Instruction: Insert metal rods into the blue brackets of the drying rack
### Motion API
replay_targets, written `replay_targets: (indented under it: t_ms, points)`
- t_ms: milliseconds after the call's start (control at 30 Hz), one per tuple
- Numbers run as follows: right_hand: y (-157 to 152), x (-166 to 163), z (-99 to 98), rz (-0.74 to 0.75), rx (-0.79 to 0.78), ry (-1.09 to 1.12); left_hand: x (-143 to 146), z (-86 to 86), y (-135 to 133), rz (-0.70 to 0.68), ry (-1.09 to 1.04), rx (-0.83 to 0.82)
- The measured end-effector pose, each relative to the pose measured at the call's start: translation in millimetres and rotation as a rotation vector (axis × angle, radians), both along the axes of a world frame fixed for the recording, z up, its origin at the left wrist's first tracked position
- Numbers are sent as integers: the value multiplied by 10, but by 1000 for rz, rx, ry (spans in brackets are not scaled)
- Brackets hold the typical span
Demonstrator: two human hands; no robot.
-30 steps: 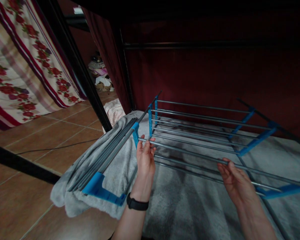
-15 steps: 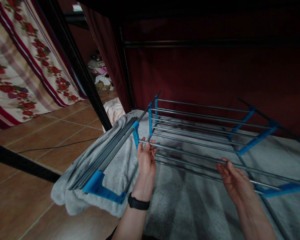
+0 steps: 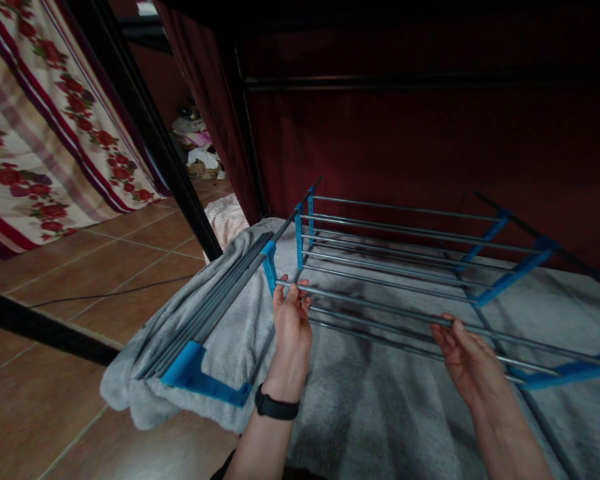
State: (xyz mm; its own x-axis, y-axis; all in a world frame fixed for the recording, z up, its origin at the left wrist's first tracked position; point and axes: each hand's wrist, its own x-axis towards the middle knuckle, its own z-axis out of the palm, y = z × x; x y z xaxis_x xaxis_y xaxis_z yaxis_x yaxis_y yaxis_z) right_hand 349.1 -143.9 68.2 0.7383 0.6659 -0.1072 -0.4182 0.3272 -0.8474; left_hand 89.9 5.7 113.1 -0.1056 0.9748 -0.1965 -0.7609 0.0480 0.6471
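Fingers of the left hand curl over the near rail of a drying rack, close by a blue hinge. The right hand pinches the same rail further along, thumb on top; both look closed on it. The rack sits low over the middle of a grey blanket, its folded wing lying toward the blanket's left edge. I judge a finger could get nipped at the hinge if the wing swings, or the thin rail could slip from so light a hold. A black post and a dark red fabric wall hem the rack in, and a black cable crosses the tiled floor beyond the left edge.
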Motion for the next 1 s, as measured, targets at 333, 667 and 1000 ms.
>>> replay_targets:
  t_ms: [333,667,1000]
  points:
    - [-1,-2,-7,-8,2,-5,-22,7,-14,-17,-15,5]
    - [-6,-10,-5,-2,-2,-16,-22,-1,0,-3,-2,-5]
    - [-10,-8,-26,7,1,-15,2,-29,14,20,5,1]
